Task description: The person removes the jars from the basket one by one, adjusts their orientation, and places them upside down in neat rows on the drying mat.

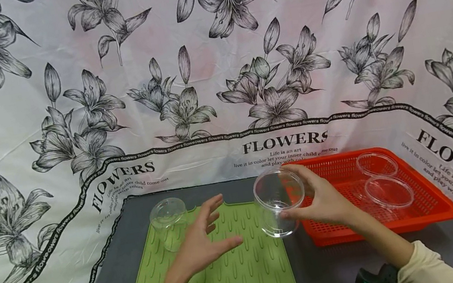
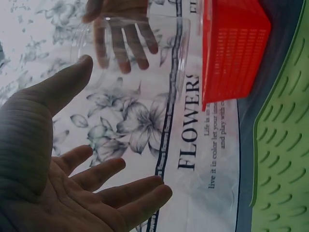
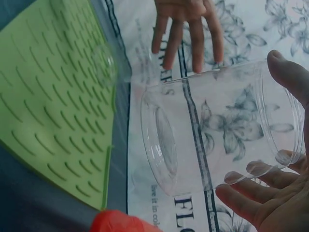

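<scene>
Just right of the frame's centre, the right hand (image 1: 328, 202) grips a clear cylindrical plastic cup (image 1: 272, 207); the left hand (image 1: 200, 248) spreads empty fingers. Weak pressure could let the smooth cup slip.

The left hand (image 1: 201, 247) is held raised, fingers (image 2: 142, 205) spread, thumb (image 2: 65, 88) set wide of them. The right hand (image 1: 327, 200) is curled in a grip, thumb opposed to fingers; both forearms (image 1: 386, 241) are extended behind.

"How is the clear jar (image 1: 279, 204) finished?"
"In smooth, glossy plastic; the red basket (image 1: 383, 229) is moulded in perforated plastic."
"And the green mat (image 1: 246, 279)?"
"Its matt, rubbery-looking surface is roughened by small ridges."
</scene>
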Action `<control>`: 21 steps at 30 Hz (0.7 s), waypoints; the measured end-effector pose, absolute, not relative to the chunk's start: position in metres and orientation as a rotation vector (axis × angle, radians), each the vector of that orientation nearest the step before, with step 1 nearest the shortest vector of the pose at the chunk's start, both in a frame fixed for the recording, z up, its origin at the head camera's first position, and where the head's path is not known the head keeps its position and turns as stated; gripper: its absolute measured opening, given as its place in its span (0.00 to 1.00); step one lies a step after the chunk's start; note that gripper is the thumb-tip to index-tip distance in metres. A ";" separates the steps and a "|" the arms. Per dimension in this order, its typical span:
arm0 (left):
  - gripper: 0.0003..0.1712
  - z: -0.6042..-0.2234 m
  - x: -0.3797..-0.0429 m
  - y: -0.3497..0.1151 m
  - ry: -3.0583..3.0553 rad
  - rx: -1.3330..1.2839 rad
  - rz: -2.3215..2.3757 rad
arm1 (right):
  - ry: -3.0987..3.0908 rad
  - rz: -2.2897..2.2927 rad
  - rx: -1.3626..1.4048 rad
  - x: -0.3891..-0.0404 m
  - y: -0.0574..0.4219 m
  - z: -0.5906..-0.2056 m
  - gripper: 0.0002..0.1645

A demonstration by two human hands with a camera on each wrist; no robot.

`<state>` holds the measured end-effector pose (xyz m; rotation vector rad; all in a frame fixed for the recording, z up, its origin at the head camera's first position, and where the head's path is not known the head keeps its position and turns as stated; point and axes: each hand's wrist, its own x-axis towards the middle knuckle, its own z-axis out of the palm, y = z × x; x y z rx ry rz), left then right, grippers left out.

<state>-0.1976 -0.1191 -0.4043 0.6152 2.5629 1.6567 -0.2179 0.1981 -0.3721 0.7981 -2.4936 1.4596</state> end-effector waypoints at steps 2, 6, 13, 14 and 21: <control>0.58 -0.403 -0.198 -0.114 2.535 0.636 1.651 | -2.491 1.478 0.820 -0.216 0.194 -0.373 0.54; 0.62 -0.400 -0.198 -0.105 2.461 0.713 1.647 | -2.488 1.525 0.866 -0.211 0.187 -0.373 0.55; 0.69 -0.395 -0.199 -0.092 2.410 0.807 1.633 | -2.483 1.541 0.911 -0.204 0.178 -0.372 0.57; 0.69 -0.395 -0.199 -0.091 2.404 0.813 1.631 | -2.480 1.541 0.918 -0.203 0.178 -0.372 0.57; 0.64 -0.394 -0.197 -0.082 2.352 0.824 1.662 | -2.473 1.523 0.971 -0.195 0.171 -0.371 0.58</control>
